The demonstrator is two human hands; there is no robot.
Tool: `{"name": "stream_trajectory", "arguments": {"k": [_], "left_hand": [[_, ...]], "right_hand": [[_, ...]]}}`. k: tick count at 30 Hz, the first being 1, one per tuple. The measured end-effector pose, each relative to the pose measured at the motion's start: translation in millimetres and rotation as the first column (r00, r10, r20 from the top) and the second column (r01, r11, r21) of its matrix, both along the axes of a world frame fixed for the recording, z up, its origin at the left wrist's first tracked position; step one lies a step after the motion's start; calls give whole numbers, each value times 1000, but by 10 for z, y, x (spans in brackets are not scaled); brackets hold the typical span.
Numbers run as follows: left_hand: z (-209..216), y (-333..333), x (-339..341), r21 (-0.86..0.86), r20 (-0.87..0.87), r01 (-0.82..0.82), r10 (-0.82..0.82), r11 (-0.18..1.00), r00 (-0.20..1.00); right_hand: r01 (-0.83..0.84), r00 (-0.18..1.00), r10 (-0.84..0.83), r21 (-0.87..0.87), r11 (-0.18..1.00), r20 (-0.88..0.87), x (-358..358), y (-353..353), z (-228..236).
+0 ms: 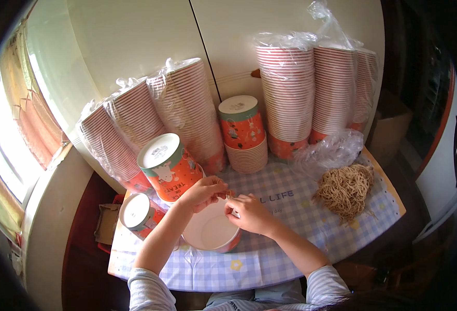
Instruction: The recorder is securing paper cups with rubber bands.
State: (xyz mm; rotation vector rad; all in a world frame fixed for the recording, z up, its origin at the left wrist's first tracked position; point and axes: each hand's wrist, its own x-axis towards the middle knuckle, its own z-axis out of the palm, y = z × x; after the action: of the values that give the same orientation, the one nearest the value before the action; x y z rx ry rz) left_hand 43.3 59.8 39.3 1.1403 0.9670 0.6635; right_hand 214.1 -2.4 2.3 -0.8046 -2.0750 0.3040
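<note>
A paper bucket, white inside, stands mouth up near the table's front edge. Over its far rim my left hand is closed in a pinch, with a small orange-brown bit at its fingertips that I cannot make out. My right hand is at the bucket's right rim, its fingers curled together and pointing toward the left hand. What the right fingers hold, if anything, is too small to name. Both hands partly cover the rim. A loose heap of tan string lies on the table to the right.
Upside-down orange and green buckets stand left, near left and at the back. Tall plastic-wrapped bucket stacks line the wall, with more stacks at left. Crumpled clear plastic lies behind the string on the checked tablecloth.
</note>
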Motion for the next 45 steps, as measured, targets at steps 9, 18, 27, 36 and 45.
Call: {"name": "stream_trajectory", "arguments": {"k": [9,18,27,36,45], "left_hand": [[21,-23,18,178,-153,46,-19,983,988],[131,-20,269,428,-462,279,-57,859,885],[335,-88,348,294,-580,318,-97,901,809],[323,-126,291,194,-505,204,-80,960,859],[101,-247,46,671,-545,184,311,718,779]], "right_hand": [[-35,977,-13,-219,975,-214,90,82,71],[59,972,-90,-146,987,-218,186,287,-58],[36,993,-35,5,999,-111,220,335,-55],[-43,984,-8,-285,958,-176,269,324,-45],[-137,941,-58,-536,833,-332,271,350,-56]]}}
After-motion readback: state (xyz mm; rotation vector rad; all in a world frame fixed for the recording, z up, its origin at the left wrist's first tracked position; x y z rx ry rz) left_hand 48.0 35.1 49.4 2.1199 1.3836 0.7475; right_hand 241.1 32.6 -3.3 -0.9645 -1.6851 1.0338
